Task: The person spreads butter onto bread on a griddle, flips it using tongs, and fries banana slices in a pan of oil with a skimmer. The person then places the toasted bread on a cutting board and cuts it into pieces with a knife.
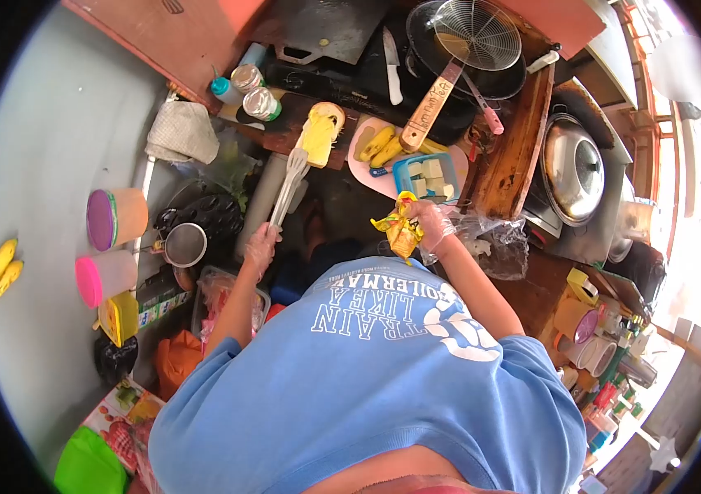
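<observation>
The gloved left hand (pixel 261 245) is wrapped around tongs (pixel 288 191) whose tips meet a yellow slice (pixel 319 137), while the gloved right hand (pixel 431 222) pinches a crumpled yellow wrapper (pixel 402 234) just beside the blue tub (pixel 402 175).

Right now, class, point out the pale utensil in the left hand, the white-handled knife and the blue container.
Pale utensil (pixel 288 188): head view, shaft.
White-handled knife (pixel 394 77): head view, handle near the blade.
Blue container (pixel 401 175): head view, left wall.
</observation>
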The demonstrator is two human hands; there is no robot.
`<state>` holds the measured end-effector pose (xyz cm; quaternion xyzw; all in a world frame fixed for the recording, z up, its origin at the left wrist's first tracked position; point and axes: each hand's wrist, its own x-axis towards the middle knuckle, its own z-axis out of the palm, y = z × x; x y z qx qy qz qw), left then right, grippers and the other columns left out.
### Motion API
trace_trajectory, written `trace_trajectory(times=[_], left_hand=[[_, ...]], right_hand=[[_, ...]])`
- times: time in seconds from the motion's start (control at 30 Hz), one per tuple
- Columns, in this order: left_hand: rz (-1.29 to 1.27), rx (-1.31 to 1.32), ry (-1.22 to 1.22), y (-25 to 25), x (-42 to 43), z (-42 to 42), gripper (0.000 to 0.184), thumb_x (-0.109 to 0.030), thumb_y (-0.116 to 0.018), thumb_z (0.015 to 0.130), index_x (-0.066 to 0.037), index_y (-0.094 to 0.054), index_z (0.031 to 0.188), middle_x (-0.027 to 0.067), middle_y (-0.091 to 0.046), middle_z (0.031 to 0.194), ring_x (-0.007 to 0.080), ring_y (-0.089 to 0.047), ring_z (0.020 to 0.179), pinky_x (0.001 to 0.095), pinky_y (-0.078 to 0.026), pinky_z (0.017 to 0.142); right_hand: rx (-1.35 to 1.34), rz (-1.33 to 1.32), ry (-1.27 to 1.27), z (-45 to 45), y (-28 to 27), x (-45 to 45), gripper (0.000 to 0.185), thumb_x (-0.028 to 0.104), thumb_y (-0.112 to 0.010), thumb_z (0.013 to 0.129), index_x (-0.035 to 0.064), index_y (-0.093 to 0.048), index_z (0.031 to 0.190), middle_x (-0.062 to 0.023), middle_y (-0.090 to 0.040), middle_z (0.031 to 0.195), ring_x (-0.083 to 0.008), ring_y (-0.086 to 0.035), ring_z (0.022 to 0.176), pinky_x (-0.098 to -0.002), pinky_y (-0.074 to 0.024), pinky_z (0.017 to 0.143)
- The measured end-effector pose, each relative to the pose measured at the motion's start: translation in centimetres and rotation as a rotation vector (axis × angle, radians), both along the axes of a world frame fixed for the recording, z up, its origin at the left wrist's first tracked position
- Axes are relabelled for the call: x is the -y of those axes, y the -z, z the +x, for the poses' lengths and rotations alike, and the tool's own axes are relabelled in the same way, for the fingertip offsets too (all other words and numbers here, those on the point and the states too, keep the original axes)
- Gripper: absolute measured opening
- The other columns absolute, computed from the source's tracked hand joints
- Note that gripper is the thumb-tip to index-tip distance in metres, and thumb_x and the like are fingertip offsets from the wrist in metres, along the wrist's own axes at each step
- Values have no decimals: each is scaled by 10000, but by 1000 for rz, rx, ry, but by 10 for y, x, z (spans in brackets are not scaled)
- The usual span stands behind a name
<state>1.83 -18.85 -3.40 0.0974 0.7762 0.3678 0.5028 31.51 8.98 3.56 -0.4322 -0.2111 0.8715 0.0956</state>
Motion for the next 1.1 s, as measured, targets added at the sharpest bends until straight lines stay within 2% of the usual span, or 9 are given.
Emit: trace_trajectory(times=[0.07,0.23,0.4,0.53,0.7,0.8,0.87,0.97,1.1], left_hand=[[103,80,-76,12,-20,9,233,-345,-499,1021,-154,-614,1089,-33,-555,777,45,-360,458,219,-256,374],[209,111,-8,44,-96,0,239,-322,-534,1010,-122,-611,1117,-21,-566,794,48,-403,474,224,-305,379],[265,203,-113,46,-120,1,236,-289,-570,997,-110,-636,1136,-24,-560,789,46,-429,480,218,-311,378],[262,150,-45,26,-104,-1,235,-284,-571,1000,-94,-641,1120,-24,-547,788,42,-437,487,215,-329,389],[334,182,-18,-27,-87,-21,335,-321,-574,1010,-65,-595,1226,-15,-569,827,32,-462,517,194,-359,413],[358,179,8,-74,-123,-56,300,-313,-584,1004,-106,-594,1220,-14,-580,853,43,-487,532,195,-384,423],[429,153,55,-84,-165,-90,317,-307,-570,1010,-111,-584,1259,-21,-587,850,35,-486,522,186,-371,414],[448,87,163,-104,-250,-139,351,-323,-588,997,-146,-558,1298,-15,-567,817,37,-486,515,186,-376,397],[477,279,93,-83,-306,-186,318,-369,-609,978,-162,-568,1216,7,-581,825,62,-499,487,214,-398,374]], right_hand=[[15,-3,17,2,-2,2,201,50,-559,773,8,-592,967,-112,-622,852,-285,-662,786,-412,-554,779],[57,-5,46,-4,-8,9,205,47,-561,771,4,-590,969,-110,-622,863,-282,-663,797,-405,-555,789],[14,-71,60,-9,6,10,210,46,-564,775,-5,-584,978,-113,-621,875,-282,-662,807,-400,-553,807],[15,-93,80,-16,11,8,215,45,-561,778,-10,-588,984,-122,-625,907,-286,-667,826,-400,-553,811],[-16,-88,147,-27,16,8,233,43,-554,779,-16,-592,1001,-134,-632,936,-290,-670,840,-406,-554,818],[-87,-92,212,-34,14,9,229,38,-539,774,-14,-590,992,-130,-628,923,-290,-672,841,-412,-557,824],[-121,-125,279,-39,25,11,211,38,-534,771,-3,-587,972,-119,-621,906,-288,-671,840,-411,-558,824],[-88,-95,306,-53,1,9,182,42,-543,775,5,-583,949,-102,-611,875,-281,-669,821,-407,-558,807],[-50,5,338,-65,19,10,177,42,-547,776,-1,-587,944,-89,-612,859,-268,-668,802,-399,-560,785]])
